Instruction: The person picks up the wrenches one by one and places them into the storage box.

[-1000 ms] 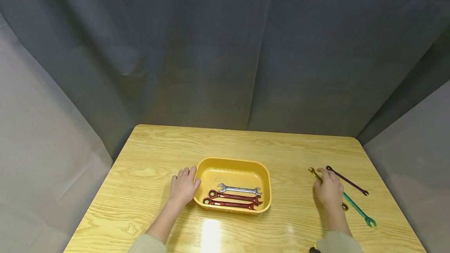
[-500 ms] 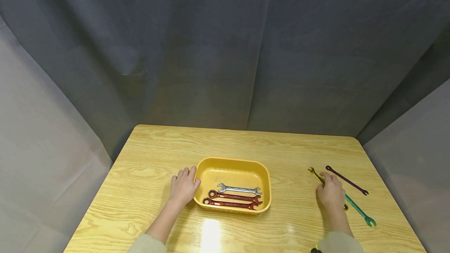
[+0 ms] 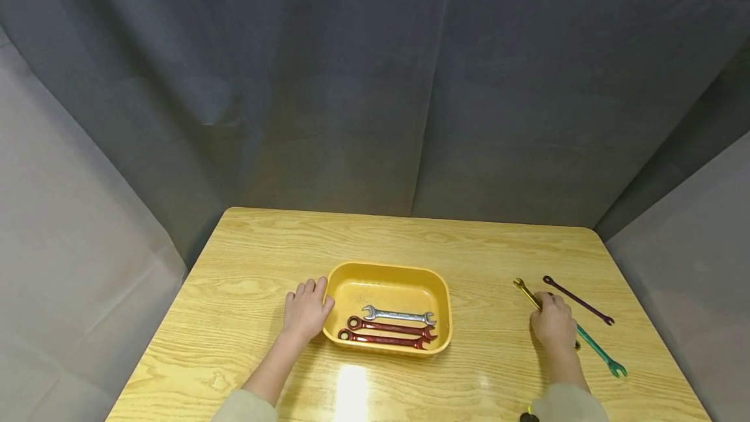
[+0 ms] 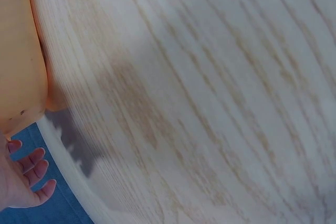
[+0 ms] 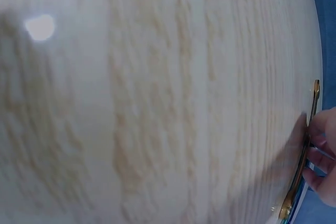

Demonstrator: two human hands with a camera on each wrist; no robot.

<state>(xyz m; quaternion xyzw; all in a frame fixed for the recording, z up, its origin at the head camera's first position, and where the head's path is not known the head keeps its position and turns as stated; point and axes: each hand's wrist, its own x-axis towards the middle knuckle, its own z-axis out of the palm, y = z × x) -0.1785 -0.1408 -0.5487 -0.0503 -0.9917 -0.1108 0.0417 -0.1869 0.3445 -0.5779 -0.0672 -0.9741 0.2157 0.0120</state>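
My left hand (image 3: 307,309) grips the left rim of a yellow plastic bin (image 3: 404,269), the thumb over the edge and the fingers outside. Inside lie a silver open-end wrench (image 3: 400,316) and two red combination wrenches (image 3: 389,327). At the right of the table my right hand (image 3: 554,322) pinches the middle of a gold wrench (image 3: 528,294), which slants under it; the right wrist view shows curled fingertips against that gold wrench (image 5: 297,174). A green wrench (image 3: 600,350) crosses partly beneath the same hand. Beyond it lies a dark purple wrench (image 3: 578,301).
The wooden table (image 3: 281,233) backs onto a dark grey curtain (image 3: 351,116), with lighter cloth at both sides. A small black and yellow item (image 3: 529,417) shows by the right sleeve at the bottom edge. Bare tabletop lies between the bin and the loose wrenches.
My right hand has shifted slightly right and toward me over the gold and green wrenches, its fingers drawing in. The left hand and the bin have stayed where they were.
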